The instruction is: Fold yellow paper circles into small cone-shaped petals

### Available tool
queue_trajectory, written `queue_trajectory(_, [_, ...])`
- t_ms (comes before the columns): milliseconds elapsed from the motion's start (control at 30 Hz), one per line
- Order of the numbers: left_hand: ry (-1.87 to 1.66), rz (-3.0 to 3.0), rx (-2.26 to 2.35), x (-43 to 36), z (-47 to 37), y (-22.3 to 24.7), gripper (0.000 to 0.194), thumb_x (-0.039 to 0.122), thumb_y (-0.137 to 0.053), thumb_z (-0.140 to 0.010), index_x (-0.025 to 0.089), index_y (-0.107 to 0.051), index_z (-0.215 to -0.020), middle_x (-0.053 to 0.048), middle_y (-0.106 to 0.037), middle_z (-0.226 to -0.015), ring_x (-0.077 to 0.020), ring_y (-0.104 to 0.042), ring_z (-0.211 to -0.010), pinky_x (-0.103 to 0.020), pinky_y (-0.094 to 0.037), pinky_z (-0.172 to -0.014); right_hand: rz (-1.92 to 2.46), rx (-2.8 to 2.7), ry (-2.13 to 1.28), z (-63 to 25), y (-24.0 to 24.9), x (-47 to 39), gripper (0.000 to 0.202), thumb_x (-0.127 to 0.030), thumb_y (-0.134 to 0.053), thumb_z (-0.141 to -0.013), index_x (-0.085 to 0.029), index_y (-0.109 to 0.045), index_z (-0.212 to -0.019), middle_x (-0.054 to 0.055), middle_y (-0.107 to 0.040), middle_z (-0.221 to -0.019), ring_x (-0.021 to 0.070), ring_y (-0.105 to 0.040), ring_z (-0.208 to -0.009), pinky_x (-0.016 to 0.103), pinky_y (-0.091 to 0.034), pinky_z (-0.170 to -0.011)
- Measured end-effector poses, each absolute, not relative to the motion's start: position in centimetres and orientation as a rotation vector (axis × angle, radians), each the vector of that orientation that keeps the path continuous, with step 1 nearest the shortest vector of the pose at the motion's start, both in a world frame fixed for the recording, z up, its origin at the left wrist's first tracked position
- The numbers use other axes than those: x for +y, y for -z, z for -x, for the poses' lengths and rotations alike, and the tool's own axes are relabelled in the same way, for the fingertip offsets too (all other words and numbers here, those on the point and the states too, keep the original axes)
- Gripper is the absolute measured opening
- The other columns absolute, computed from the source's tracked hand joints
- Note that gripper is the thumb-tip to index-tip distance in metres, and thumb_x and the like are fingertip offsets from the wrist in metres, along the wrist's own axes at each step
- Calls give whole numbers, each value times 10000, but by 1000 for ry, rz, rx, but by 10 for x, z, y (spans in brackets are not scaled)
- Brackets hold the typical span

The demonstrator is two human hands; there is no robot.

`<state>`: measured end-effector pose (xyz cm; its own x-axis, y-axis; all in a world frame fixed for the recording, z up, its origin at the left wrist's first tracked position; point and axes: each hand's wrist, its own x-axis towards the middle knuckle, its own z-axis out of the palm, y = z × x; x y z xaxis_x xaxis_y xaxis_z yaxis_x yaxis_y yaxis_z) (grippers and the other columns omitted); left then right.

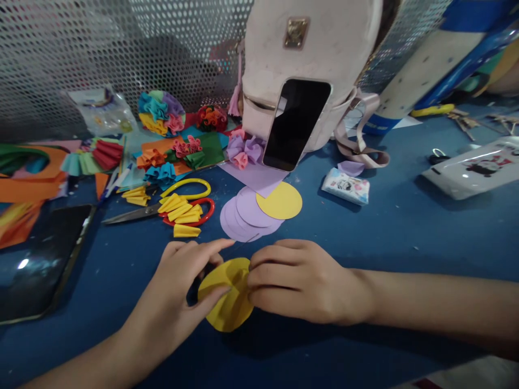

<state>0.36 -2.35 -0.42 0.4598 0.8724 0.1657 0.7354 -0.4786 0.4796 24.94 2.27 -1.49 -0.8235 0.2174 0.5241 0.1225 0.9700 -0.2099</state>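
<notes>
A yellow paper circle, creased across its middle, is held just above the blue table near its front. My left hand grips it from the left, thumb on the near face and fingers behind. On its right edge the closed fingers of my right hand pinch the paper; their tips are partly hidden. Beyond my hands lie overlapping purple paper circles and a flat yellow circle. To the left, folded yellow paper pieces rest on scissors with yellow and red handles.
A phone leans on a pale pink backpack at the back. Another phone lies at left. Ruffled paper flowers and coloured sheets cover the back left. A small tissue pack and a white pouch sit at right.
</notes>
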Motion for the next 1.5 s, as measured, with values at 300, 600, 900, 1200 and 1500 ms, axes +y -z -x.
queue_trajectory(300, [-576,-2509,1284,-26,4,8,357,79,-501,-962,252,-603,-1256,-14,-645,-959,-158,-600,-872,-251,-478,-739,198,-2550,27,-257,14,19,211,-306,-594,-1014,-183,-738,-921,11,-782,-989,134,-691,-894,266,-483,-677])
queue_trajectory(600, [-446,-2655,1254,-30,5,11,492,47,-424,-963,236,-541,-1402,-76,-676,-1147,-212,-635,-1002,-370,-457,-875,220,-2558,97,-258,13,23,168,-237,-631,-981,-128,-741,-915,53,-774,-948,158,-704,-843,294,-503,-624])
queue_trajectory(900, [-539,-2759,1051,-35,8,24,426,97,-332,-1054,260,-615,-1328,15,-751,-1230,-149,-661,-1168,-375,-287,-1181,200,-2555,70,-257,12,25,162,-230,-652,-965,-117,-745,-895,61,-756,-840,159,-697,-778,286,-519,-631])
queue_trajectory(1200, [-485,-2942,934,-35,7,16,495,29,-312,-999,230,-668,-1277,26,-732,-1270,-126,-666,-1178,-336,-337,-1185,183,-2463,-12,-261,15,31,201,-282,-694,-932,-138,-734,-796,42,-748,-793,154,-700,-724,282,-523,-587])
queue_trajectory(1500, [-427,-3081,820,-33,-4,3,295,207,-462,-1034,171,-716,-1181,-28,-748,-1239,-174,-666,-1181,-311,-433,-1108,220,-2427,-67,-262,14,34,227,-271,-647,-947,-167,-737,-766,8,-756,-772,139,-695,-719,285,-505,-535])
